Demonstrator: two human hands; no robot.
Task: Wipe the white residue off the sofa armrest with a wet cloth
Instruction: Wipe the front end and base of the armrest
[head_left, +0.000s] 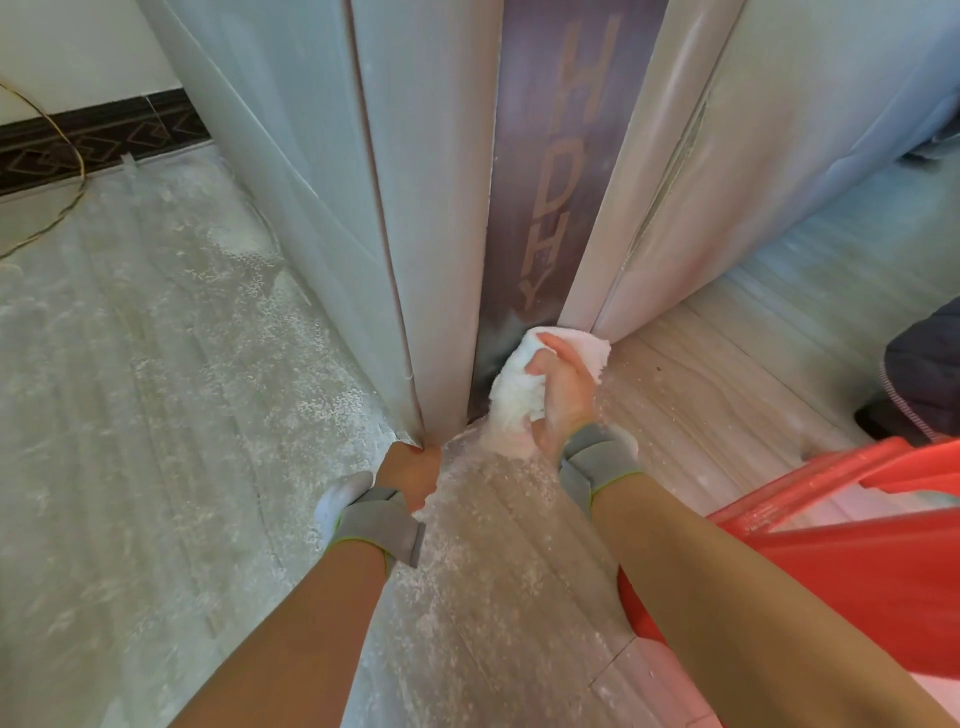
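Gripping cloth (511, 397) | right hand (563, 395) | armrest (524, 208) base | dusty floor (156, 415)

Pale tiled floor (156, 415) dusted with white powder and flecks, thickest at centre; cream wall (62, 47) at upper left with a dark patterned skirting band (98, 137); a thin cord (67, 156) trails across band and floor; red plastic bucket (831, 561) at lower right; soft, diffuse light

Bright, even daylight; soft shadows; slight overall softness; strong wide-angle bending at edges; mild glare.
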